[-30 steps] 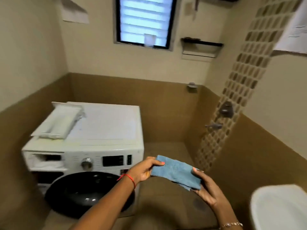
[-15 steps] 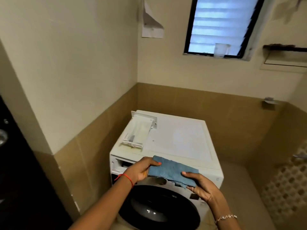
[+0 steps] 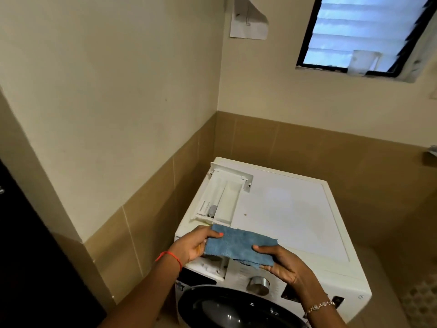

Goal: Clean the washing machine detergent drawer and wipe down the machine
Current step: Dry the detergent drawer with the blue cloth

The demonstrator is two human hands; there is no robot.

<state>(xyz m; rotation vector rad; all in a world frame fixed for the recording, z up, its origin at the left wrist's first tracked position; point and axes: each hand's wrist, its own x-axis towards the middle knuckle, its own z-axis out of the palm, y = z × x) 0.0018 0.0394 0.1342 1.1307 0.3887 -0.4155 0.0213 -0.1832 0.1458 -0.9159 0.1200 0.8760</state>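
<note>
A folded blue cloth [image 3: 238, 246] is stretched between both hands just above the front edge of the white washing machine [image 3: 283, 209]. My left hand [image 3: 192, 245] pinches its left end, thumb on top. My right hand [image 3: 281, 263] grips its right end from below. The white detergent drawer [image 3: 222, 200] lies removed on the machine's top at the left, open side up. Under the cloth, the empty drawer slot [image 3: 208, 266] shows in the front panel.
A silver dial [image 3: 258, 284] and the dark round door [image 3: 231, 308] sit on the machine's front. Tiled walls close in at the left and behind. A dark door [image 3: 28, 256] stands at the far left. A window [image 3: 364, 31] is high on the back wall.
The view has swung left and closed in on the machine. Both hands still hold the cloth, which now hovers over the machine's front edge near the drawer.
</note>
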